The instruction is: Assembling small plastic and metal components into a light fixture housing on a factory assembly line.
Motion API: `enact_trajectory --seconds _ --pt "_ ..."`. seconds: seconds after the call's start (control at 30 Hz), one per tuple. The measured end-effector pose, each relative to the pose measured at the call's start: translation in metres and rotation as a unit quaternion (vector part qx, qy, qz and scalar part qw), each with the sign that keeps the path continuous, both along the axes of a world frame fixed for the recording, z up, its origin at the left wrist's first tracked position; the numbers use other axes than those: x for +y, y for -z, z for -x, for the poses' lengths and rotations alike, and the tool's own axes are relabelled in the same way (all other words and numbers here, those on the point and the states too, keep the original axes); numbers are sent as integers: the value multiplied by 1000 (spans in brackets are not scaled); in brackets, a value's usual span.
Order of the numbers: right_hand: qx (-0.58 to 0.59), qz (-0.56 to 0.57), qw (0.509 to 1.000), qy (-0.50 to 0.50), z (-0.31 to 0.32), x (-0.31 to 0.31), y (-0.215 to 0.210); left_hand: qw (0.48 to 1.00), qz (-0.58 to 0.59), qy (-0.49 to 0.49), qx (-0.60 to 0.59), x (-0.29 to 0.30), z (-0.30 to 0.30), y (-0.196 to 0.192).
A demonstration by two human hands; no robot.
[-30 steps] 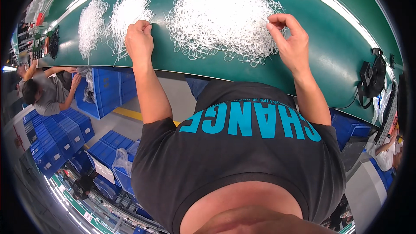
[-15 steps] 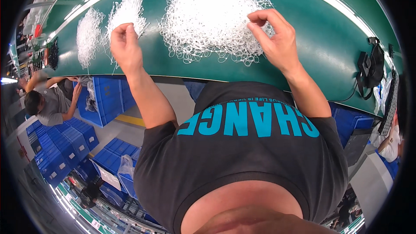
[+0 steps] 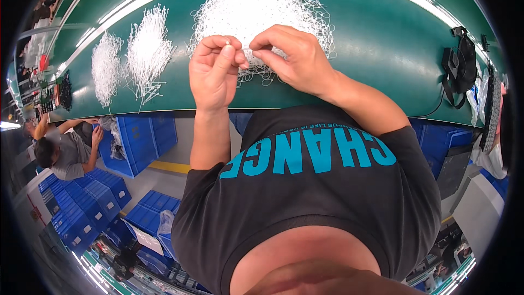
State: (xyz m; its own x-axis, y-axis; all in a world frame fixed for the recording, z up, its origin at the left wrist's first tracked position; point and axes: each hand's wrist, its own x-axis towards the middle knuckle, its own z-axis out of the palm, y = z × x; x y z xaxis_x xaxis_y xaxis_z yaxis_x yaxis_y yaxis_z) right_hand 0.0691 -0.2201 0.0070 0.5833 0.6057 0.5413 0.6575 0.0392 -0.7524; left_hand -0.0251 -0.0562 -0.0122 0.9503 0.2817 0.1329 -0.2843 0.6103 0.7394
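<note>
Head view: both forearms angle inward. The left grip (image 3: 213, 74), palm up, pinches a small white piece (image 3: 227, 43) between thumb and forefinger, before the looped white pile (image 3: 262, 11). The right grip (image 3: 300, 60), knuckles up, points left beside it; its pinch cannot be told. Fingers hide the piece's long axis and direction.

The bench (image 3: 376, 71) looks smooth and rather glossy. The white loops (image 3: 256, 13) seem plastic. The shirt (image 3: 311, 199) is matt cloth.
</note>
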Motion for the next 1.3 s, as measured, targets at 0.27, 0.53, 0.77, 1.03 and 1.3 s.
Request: enact_trajectory --seconds 0.27,0.53,0.77,1.03,1.3 --pt "98 -93 989 55 9 4 -6 997 -59 4 46 -21 -2 10" --pt "9 -43 998 36 5 0 0 998 -56 -30 28 -17 -3 6" --pt "-7 -29 999 29 1 -1 1 996 -71 -27 37 -15 -2 10" --pt "8 -31 999 18 2 -2 2 993 -103 -2 54 -14 0 12" --pt "110 -46 993 1 6 -5 0 998 -61 -7 33 -22 -4 8"
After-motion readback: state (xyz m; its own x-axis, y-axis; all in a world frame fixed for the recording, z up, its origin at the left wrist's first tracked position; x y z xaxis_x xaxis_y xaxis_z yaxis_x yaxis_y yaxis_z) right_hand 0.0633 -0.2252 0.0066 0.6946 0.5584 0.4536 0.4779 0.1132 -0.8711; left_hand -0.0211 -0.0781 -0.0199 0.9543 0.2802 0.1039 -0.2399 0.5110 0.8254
